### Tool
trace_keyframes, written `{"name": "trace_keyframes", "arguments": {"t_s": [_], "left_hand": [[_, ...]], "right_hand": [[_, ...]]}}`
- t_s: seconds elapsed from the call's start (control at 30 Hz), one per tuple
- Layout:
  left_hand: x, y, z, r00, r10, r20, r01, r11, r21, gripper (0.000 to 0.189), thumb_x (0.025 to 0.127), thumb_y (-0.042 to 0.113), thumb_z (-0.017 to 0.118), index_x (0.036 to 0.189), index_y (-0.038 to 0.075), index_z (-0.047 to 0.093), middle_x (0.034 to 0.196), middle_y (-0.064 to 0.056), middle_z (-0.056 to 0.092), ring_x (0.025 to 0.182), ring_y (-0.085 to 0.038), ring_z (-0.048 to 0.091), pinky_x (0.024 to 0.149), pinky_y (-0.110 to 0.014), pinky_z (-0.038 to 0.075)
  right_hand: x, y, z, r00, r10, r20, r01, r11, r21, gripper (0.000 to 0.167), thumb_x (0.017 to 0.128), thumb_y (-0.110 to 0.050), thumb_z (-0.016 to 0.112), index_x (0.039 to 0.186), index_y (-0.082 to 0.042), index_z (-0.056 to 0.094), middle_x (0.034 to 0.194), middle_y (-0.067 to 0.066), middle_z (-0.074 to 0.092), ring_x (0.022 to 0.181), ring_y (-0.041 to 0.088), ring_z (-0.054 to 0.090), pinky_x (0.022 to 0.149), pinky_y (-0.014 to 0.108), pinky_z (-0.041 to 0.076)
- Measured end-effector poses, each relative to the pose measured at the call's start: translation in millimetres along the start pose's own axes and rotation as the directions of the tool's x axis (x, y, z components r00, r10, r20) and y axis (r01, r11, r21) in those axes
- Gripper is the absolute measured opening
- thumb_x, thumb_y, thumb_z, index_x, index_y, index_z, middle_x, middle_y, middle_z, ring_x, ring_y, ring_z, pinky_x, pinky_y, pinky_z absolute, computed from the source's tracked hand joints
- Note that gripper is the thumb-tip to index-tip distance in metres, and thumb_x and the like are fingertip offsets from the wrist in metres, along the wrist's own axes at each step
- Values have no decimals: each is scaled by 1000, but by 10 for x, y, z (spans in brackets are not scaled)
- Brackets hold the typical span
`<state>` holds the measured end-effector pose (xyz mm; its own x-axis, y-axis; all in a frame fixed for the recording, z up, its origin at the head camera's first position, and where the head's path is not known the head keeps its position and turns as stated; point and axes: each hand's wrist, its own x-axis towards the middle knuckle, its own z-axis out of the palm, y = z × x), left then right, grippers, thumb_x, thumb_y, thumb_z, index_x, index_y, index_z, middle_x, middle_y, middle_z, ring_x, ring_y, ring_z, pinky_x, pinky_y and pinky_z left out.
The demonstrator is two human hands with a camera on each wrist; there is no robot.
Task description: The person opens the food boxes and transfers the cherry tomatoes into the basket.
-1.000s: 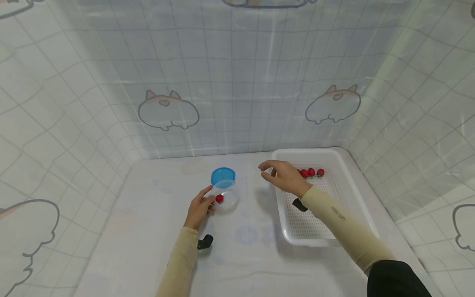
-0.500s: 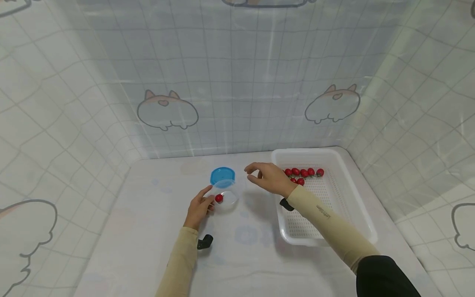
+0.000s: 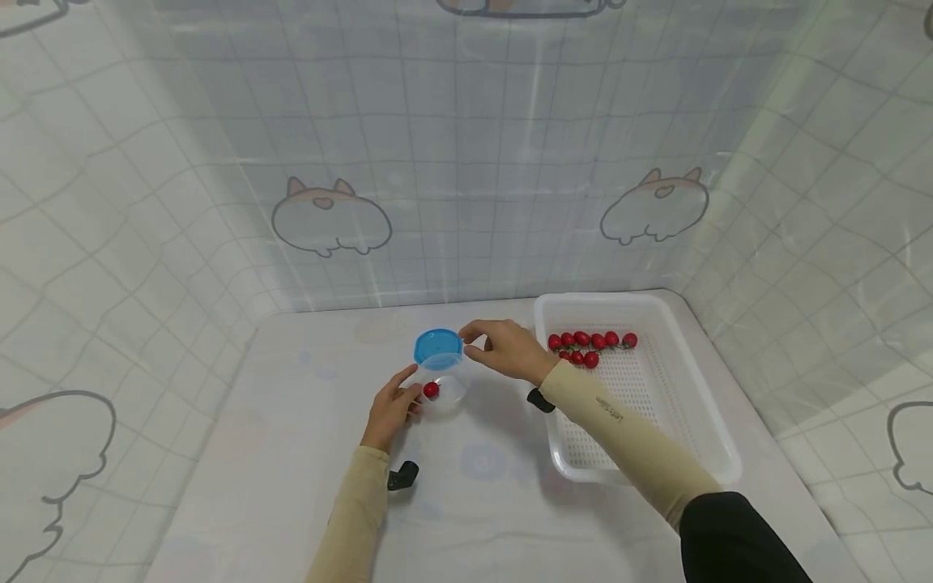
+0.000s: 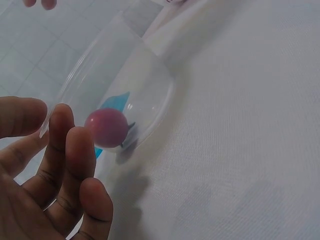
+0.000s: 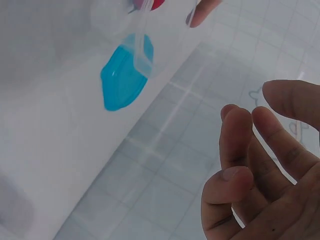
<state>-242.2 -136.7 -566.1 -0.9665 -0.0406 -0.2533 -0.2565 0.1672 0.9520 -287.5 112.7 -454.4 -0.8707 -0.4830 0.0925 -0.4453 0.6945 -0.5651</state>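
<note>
A clear plastic bowl [image 3: 453, 397] rests tilted toward my left hand [image 3: 390, 413], which pinches its rim between thumb and fingers. One red cherry tomato [image 4: 107, 127] with a green stem lies inside. Just behind the bowl, on the table, is a blue plastic lid [image 3: 437, 344], partly seen through the clear wall. My right hand [image 3: 506, 348] hovers beside the lid and bowl, above the table. Its fingers are loosely bent in the right wrist view, thumb apart from them, and nothing is between them.
At the right stands a white perforated basket [image 3: 670, 397] with several cherry tomatoes [image 3: 592, 359] near its back left. Patterned sheeting [image 3: 466, 202] walls the table [image 3: 291, 486] at the back and both sides.
My right hand has moved left from over the basket toward the lid and bowl, uncovering more tomatoes. The left hand and the bowl have stayed in place.
</note>
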Motion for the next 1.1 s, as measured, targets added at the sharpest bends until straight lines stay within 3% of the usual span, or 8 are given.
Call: {"name": "trace_keyframes", "arguments": {"t_s": [0.27,0.47,0.63,0.87,1.1], "left_hand": [[-7,4,3,1000,3,-6,-3,1000,8,46,103,27,60,148,27,53,101,-16,68,81,-24,62,73,-33,50],[10,-15,0,1000,24,-2,-24,1000,1,46,102,27,61,147,26,54,100,-17,68,81,-25,63,72,-32,49],[13,-25,-21,999,45,12,-45,999,5,46,103,28,60,149,23,52,99,-15,68,82,-27,63,69,-32,47],[-3,-11,-31,999,50,12,-51,999,8,46,102,29,61,148,24,53,98,-14,68,81,-28,64,68,-31,47],[8,-20,-21,999,43,-2,-43,999,10,48,102,31,61,148,22,54,96,-10,68,80,-25,64,66,-30,47]], "right_hand": [[91,-15,153,999,-45,14,44,999,11,28,99,-29,68,125,-19,68,115,-4,72,82,9,63,70,24,53],[135,-21,301,996,-82,39,81,996,26,30,99,-26,67,126,-13,68,115,0,72,85,12,65,77,29,54],[179,-48,431,993,-68,97,67,998,18,34,99,-28,68,128,-11,67,117,1,72,92,13,68,82,30,55],[244,-119,582,987,-9,158,11,1000,-14,35,98,-29,69,130,-14,67,121,2,71,114,24,66,94,37,52],[302,-155,683,981,41,190,-33,998,-46,38,97,-33,70,131,-17,67,121,0,72,116,23,66,95,39,52]]}}
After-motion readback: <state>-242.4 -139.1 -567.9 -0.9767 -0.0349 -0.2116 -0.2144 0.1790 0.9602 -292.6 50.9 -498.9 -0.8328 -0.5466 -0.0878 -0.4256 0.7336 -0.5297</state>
